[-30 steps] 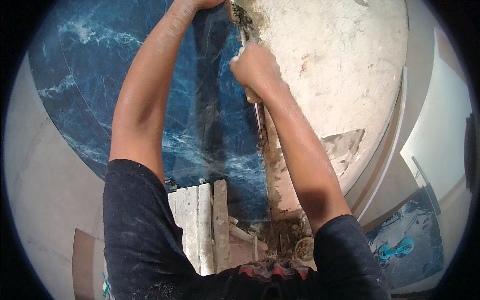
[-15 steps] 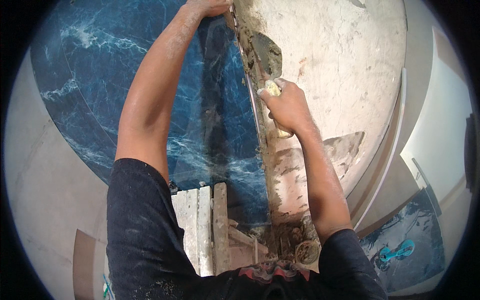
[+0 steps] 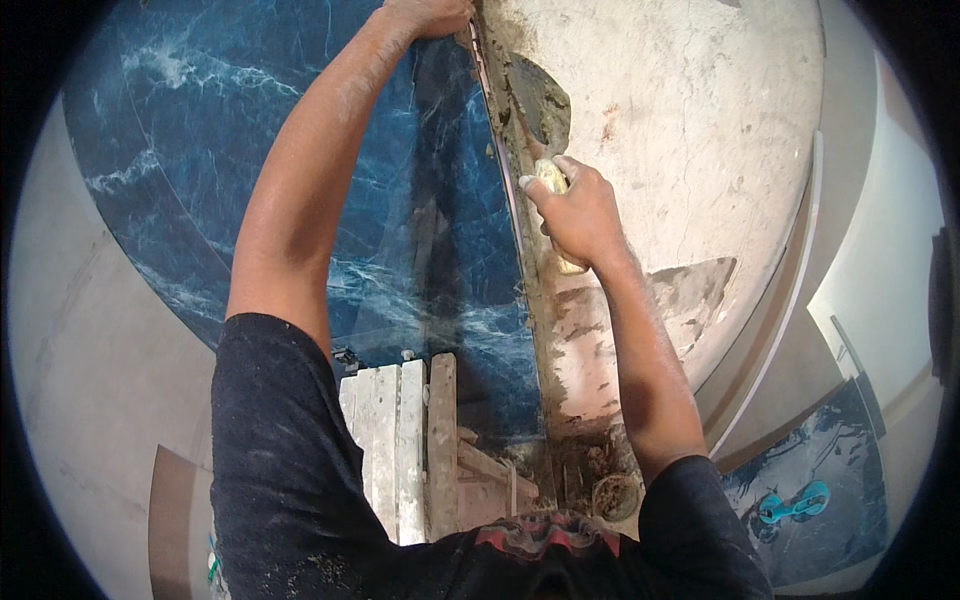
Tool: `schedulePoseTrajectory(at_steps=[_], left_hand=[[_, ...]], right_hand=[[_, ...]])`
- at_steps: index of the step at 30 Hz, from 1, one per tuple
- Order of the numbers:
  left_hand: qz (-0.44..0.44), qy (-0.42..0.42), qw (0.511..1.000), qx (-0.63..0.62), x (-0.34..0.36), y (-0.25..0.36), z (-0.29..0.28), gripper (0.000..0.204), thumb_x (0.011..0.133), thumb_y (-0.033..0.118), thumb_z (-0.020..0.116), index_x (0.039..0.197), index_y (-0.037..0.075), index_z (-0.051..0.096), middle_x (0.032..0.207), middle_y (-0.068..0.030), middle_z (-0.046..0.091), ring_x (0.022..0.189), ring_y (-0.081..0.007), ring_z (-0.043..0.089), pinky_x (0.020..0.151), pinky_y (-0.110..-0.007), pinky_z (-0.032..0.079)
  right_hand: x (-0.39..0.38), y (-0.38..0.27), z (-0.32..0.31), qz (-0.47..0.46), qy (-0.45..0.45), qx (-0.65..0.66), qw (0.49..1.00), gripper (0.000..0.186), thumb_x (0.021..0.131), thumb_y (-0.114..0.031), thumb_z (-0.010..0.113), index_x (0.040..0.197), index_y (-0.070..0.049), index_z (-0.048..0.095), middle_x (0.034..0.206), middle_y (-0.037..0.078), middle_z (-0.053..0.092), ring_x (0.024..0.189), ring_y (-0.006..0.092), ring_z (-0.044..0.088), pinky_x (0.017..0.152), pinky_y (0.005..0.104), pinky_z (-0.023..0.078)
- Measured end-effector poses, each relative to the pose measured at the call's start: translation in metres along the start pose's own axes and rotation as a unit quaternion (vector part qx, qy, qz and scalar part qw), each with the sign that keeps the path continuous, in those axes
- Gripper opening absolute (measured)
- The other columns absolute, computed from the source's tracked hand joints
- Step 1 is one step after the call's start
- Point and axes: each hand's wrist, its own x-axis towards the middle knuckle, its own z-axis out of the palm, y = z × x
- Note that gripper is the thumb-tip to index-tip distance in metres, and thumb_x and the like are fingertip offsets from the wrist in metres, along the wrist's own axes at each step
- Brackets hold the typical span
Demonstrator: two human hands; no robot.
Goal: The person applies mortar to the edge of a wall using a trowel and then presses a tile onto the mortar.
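Note:
My right hand is closed round the pale yellow handle of a trowel. The trowel's pointed blade carries wet grey mortar and lies against the mortar-smeared strip beside the dark blue marbled tile. At the top of the view, my left hand is curled at that tile's right edge; its fingertips are partly hidden. A narrow gap with a pale line runs down along the edge, between tile and bare wall.
To the right spreads a rough off-white wall surface with a damp mortar patch. Below stands a worn plank bench beside a bucket. At lower right, another blue tile bears a turquoise suction lifter.
The view has shifted slightly. My right hand and the trowel stay at nearly the same spot along the edge, and my left hand stays at the tile's edge.

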Motion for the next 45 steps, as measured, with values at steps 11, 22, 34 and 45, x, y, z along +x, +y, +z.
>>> schedulePoseTrajectory(at_steps=[11, 22, 34, 45], left_hand=[[-0.016, 0.08, 0.996, -0.029, -0.021, 0.04, 0.018, 0.043, 0.081, 0.029, 0.066, 0.112, -0.001, 0.071, 0.149, -0.0233, 0.044, 0.148, -0.0421, 0.028, 0.121, -0.06, 0.021], [-0.053, 0.1, 0.99, -0.079, -0.029, 0.058, 0.016, 0.057, 0.074, 0.022, 0.076, 0.122, -0.005, 0.062, 0.147, -0.0245, 0.044, 0.145, -0.0404, 0.031, 0.121, -0.054, 0.023], [-0.079, 0.101, 0.991, -0.039, -0.021, 0.063, 0.03, 0.046, 0.077, 0.011, 0.064, 0.121, -0.005, 0.063, 0.136, -0.0247, 0.053, 0.14, -0.0406, 0.039, 0.12, -0.053, 0.026], [-0.074, 0.149, 0.986, -0.028, -0.016, 0.06, 0.04, 0.045, 0.08, 0.009, 0.059, 0.122, -0.007, 0.062, 0.136, -0.0266, 0.054, 0.138, -0.0409, 0.042, 0.12, -0.053, 0.026]], right_hand=[[-0.015, 0.028, 0.023, -0.02, 0.022, 0.002, 1.0, 0.063, 0.088, -0.032, 0.069, 0.129, 0.015, 0.056, 0.116, 0.035, 0.065, 0.113, 0.0444, 0.064, 0.099, 0.0443, 0.05], [0.001, 0.044, 0.062, -0.018, 0.068, -0.045, 0.997, 0.056, 0.087, -0.028, 0.066, 0.123, 0.014, 0.06, 0.106, 0.038, 0.066, 0.105, 0.0469, 0.067, 0.093, 0.0461, 0.053], [-0.018, 0.037, 0.064, 0.005, 0.067, -0.08, 0.995, 0.056, 0.089, -0.029, 0.066, 0.125, 0.014, 0.059, 0.104, 0.037, 0.067, 0.102, 0.0485, 0.067, 0.091, 0.0483, 0.053], [0.003, 0.057, 0.057, -0.074, 0.096, -0.043, 0.992, 0.059, 0.092, -0.033, 0.062, 0.125, 0.014, 0.058, 0.107, 0.037, 0.066, 0.106, 0.0491, 0.065, 0.095, 0.0484, 0.051]])
